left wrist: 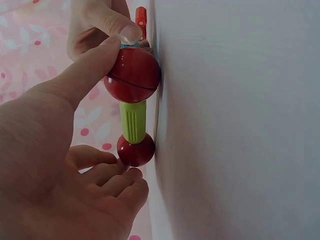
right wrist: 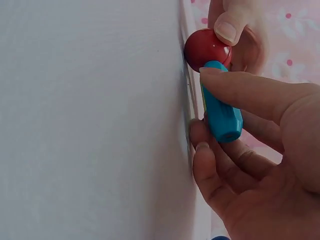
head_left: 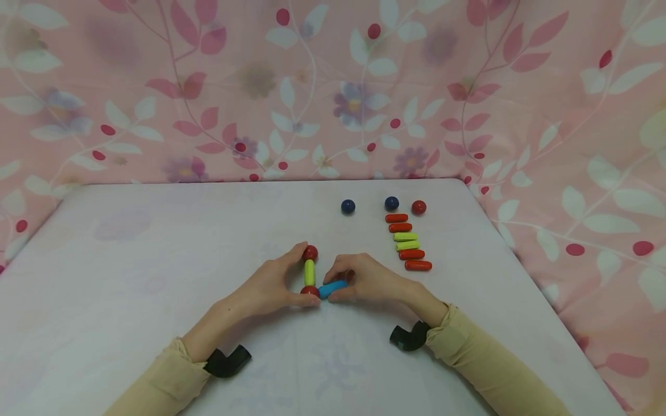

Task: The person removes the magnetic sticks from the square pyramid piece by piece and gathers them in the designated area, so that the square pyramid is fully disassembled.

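Note:
Between its thumb and fingers, my left hand (head_left: 264, 284) holds two red balls joined by a yellow-green rod (head_left: 309, 273). The thumb presses the near red ball (left wrist: 132, 75); fingertips touch the far red ball (left wrist: 136, 150). My right hand (head_left: 370, 278) pinches a blue rod (right wrist: 220, 112) between thumb and fingers. One end of the blue rod meets the near red ball; whether it is attached I cannot tell. In the right wrist view the yellow-green rod is mostly hidden behind the blue one.
Right of the hands, several red rods (head_left: 418, 266) and two yellow-green rods (head_left: 406, 237) lie in a column on the white table (head_left: 156, 248). Behind them sit a dark blue ball (head_left: 392, 203) and a red ball (head_left: 418, 207). Another dark blue ball (head_left: 348, 207) stands further left.

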### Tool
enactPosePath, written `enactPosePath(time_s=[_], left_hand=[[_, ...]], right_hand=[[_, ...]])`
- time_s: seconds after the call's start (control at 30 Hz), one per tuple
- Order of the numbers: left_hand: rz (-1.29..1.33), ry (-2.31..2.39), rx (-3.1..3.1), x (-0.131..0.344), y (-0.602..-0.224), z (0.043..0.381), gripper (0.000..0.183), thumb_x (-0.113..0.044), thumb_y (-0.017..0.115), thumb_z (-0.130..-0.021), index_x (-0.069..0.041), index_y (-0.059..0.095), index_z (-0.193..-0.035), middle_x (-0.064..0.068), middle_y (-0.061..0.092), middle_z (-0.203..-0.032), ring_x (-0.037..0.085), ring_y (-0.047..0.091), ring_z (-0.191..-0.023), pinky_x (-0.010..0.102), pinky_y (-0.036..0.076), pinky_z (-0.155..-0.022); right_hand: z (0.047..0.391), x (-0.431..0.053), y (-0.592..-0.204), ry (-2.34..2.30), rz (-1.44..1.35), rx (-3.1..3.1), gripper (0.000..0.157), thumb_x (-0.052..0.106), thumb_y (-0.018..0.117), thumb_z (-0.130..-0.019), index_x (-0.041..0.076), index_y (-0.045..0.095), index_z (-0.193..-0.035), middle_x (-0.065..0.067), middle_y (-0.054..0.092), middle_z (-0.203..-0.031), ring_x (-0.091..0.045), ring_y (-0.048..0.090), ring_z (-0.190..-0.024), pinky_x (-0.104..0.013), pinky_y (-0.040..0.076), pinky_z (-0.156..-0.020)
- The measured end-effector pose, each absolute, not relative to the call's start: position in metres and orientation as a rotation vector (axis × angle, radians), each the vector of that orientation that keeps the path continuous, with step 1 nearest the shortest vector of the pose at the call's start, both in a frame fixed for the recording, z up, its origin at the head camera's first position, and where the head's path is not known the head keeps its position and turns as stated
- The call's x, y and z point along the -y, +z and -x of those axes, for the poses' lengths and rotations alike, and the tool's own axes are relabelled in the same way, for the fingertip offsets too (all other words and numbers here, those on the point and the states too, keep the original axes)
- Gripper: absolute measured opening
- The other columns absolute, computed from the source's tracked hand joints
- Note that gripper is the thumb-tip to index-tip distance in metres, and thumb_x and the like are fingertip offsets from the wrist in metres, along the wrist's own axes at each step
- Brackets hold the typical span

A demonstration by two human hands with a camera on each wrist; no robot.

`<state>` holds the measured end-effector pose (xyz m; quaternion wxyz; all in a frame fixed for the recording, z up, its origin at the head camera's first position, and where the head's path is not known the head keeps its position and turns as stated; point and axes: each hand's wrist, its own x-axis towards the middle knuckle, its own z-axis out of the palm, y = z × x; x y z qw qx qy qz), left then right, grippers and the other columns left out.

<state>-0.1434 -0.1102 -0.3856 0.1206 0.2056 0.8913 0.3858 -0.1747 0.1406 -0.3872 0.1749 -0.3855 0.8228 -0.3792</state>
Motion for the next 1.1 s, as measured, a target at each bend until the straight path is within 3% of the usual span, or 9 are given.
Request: enactPosePath(time_s=[0.4,0.7,1.1], left_hand=[[-0.633,1.055,-2.706,0.1108,-0.3842,0.1429,0.112,-0.056,0.084,-0.073,-0.004,0.029,-0.156,0.011,0.036,-0.16,0.03,0.034,-0.148,0.053,0.036,-0.114],[-0.638,1.089,-2.689,0.1112,-0.3853,0.1431,0.115,-0.057,0.084,-0.073,-0.005,0.027,-0.158,0.01,0.032,-0.162,0.028,0.029,-0.15,0.052,0.033,-0.117],[-0.637,1.086,-2.68,0.1113,-0.3864,0.1441,0.113,-0.058,0.083,-0.073,-0.006,0.027,-0.158,0.008,0.037,-0.16,0.027,0.033,-0.148,0.053,0.036,-0.115]], right_hand=[[0.1696,-0.1322,-0.3917,-1.147,1.044,-2.306,0.024,0.024,0.076,-0.09,0.02,0.075,-0.113,0.008,0.072,-0.102,-0.011,0.06,-0.09,-0.025,0.052,-0.08],[0.1704,-0.1316,-0.3945,-1.158,1.066,-2.298,0.023,0.02,0.077,-0.089,0.019,0.075,-0.112,0.012,0.07,-0.097,-0.01,0.061,-0.088,-0.025,0.053,-0.079],[0.1719,-0.1326,-0.3969,-1.191,1.112,-2.276,0.022,0.02,0.076,-0.09,0.019,0.076,-0.112,0.01,0.068,-0.092,-0.01,0.061,-0.085,-0.024,0.053,-0.077]])
